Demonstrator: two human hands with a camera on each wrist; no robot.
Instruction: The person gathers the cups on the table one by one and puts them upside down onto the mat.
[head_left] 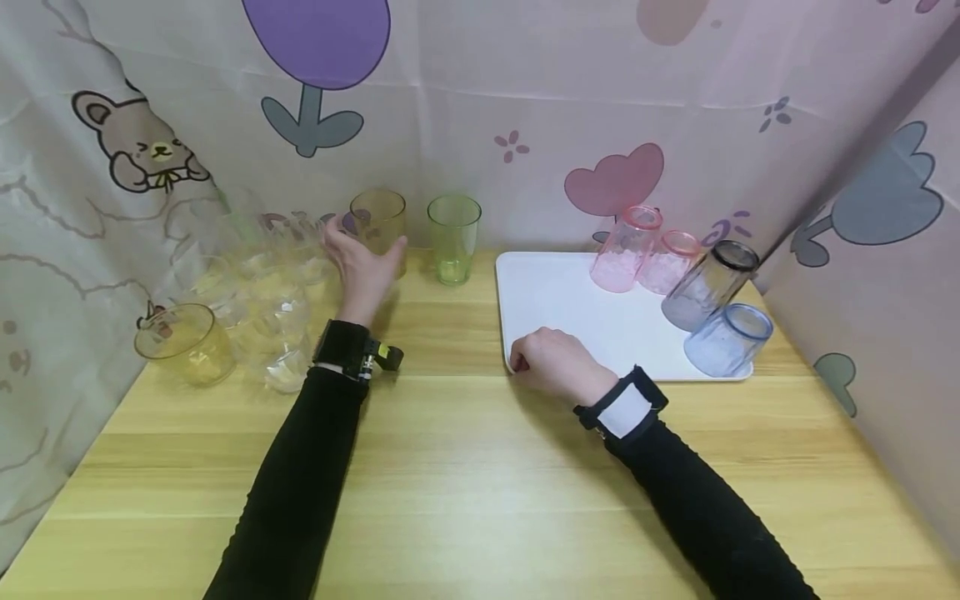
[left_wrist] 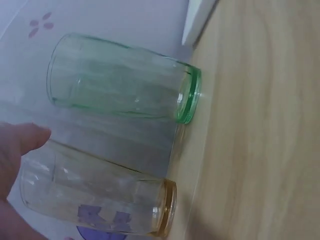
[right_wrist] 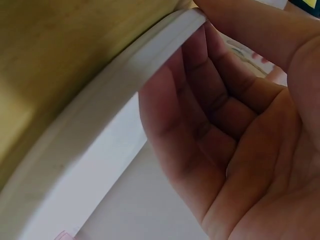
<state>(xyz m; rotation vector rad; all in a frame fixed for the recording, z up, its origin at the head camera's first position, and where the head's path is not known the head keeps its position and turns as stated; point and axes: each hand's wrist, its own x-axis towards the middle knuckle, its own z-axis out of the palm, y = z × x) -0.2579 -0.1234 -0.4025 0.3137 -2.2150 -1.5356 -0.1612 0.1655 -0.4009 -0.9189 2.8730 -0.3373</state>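
The left hand (head_left: 365, 268) is reaching out over the wooden table (head_left: 465, 467), fingers spread and relaxed around the amber glass (head_left: 378, 218) standing upright near the back curtain (head_left: 480, 108); the wrist view is showing a thumb just touching its side, not wrapped round it. The right hand (head_left: 552, 363) is sitting curled at the near left corner of the white tray (head_left: 570, 308), fingers gripping its rim (right_wrist: 100, 115). On the tray's far side, two pink cups (head_left: 645, 250), a grey cup (head_left: 708, 283) and a blue cup (head_left: 729, 340) are lying tipped. A green glass (head_left: 453, 239) is standing just beside the amber one, clear glasses (head_left: 262, 275) are clustering left, and a yellow cup (head_left: 183, 343) is sitting at the left edge
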